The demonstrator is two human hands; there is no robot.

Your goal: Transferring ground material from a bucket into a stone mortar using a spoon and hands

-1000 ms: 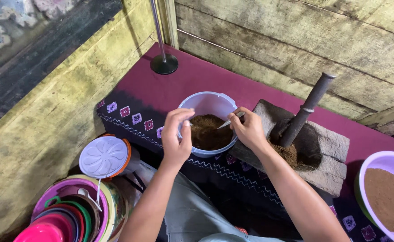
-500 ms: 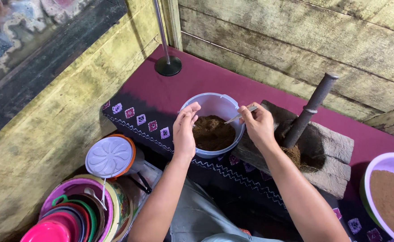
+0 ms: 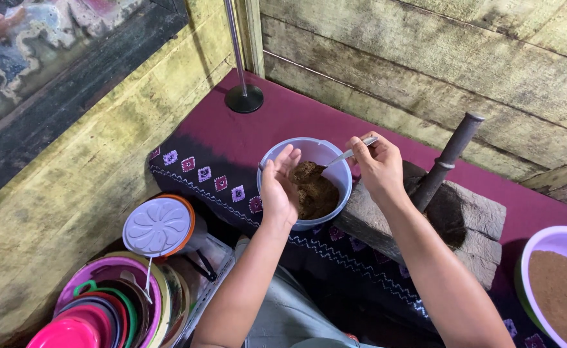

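Right hand (image 3: 377,164) pinches a spoon (image 3: 351,153), apparently scooping brown paste (image 3: 314,190); open left hand (image 3: 278,187) best steadies the bowl (image 3: 277,158).

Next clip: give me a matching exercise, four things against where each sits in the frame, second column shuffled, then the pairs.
Things:
1. pale blue bowl
2. spoon
3. purple bowl of brown powder
4. round lid with flower pattern

Places:
A. far right edge
B. in the right hand
C. low left, above the stacked coloured bowls
D. centre, left hand at its rim

Pairs: 1-D, 2-B, 3-A, 4-C
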